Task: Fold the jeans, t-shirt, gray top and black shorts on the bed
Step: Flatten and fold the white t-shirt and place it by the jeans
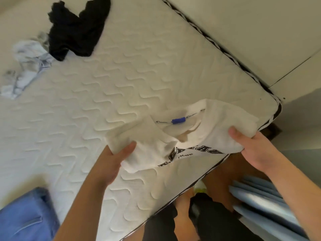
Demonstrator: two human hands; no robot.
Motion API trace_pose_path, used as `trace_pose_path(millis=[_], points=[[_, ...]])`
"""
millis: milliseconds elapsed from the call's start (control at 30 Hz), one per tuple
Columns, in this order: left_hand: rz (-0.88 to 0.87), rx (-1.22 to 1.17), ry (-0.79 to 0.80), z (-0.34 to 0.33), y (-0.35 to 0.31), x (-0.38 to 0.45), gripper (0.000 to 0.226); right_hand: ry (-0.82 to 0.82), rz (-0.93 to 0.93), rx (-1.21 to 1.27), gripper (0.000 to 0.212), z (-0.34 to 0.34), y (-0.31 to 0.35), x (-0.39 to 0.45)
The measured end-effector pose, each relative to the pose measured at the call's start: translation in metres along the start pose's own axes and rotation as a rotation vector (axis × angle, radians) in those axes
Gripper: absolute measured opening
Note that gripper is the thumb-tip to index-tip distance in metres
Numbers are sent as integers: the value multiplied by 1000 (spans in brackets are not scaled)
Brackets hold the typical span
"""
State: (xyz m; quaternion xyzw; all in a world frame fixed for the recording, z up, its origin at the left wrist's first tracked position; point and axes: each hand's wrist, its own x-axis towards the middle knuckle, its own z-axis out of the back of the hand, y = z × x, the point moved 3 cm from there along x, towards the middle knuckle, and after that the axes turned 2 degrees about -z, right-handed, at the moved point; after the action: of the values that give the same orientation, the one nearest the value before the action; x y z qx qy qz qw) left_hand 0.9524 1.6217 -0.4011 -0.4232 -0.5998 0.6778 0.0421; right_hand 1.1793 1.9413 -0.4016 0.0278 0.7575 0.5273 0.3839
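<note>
A white t-shirt [215, 119] with black lettering and a blue tag at the collar hangs just above the bed's near corner. My left hand [111, 162] grips its left shoulder, thumb on top. My right hand [250, 146] grips its right shoulder the same way. Blue jeans [26, 216] lie folded at the lower left of the white quilted mattress [104, 101]. Black shorts [78, 26] lie crumpled at the far left. Beside them sits a crumpled gray top [27, 65].
The mattress edge with black trim [225, 53] runs diagonally at the right, with pale floor beyond it. Blue panels [264, 202] lean beside my legs at the lower right. My feet stand by the bed's near corner.
</note>
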Motion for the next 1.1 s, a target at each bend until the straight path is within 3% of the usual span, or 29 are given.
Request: trace_pose_path(millis=[133, 233, 400, 567, 700, 800, 1000, 1100], points=[[-22, -54, -104, 4, 6, -81, 61, 156, 2, -161, 52, 10, 54, -30], [-28, -76, -168, 7, 1, -131, 63, 212, -12, -196, 23, 12, 83, -50], [-102, -183, -276, 7, -10, -200, 61, 299, -71, -155, 38, -7, 105, -79], [-103, -172, -517, -2, -7, -269, 59, 409, -57, -304, 42, -65, 113, -101], [-118, -170, -749, -8, 3, -324, 34, 403, 117, -506, 33, -120, 114, -110], [-140, -208, -900, -7, 15, -356, 36, 397, 250, -557, 19, -162, 110, -120], [-189, -282, -1219, 13, 47, -424, 42, 455, 544, -702, 14, -252, 94, -165], [-219, -254, -1366, 27, 64, -463, 30, 523, 615, -753, 11, -302, 72, -200]])
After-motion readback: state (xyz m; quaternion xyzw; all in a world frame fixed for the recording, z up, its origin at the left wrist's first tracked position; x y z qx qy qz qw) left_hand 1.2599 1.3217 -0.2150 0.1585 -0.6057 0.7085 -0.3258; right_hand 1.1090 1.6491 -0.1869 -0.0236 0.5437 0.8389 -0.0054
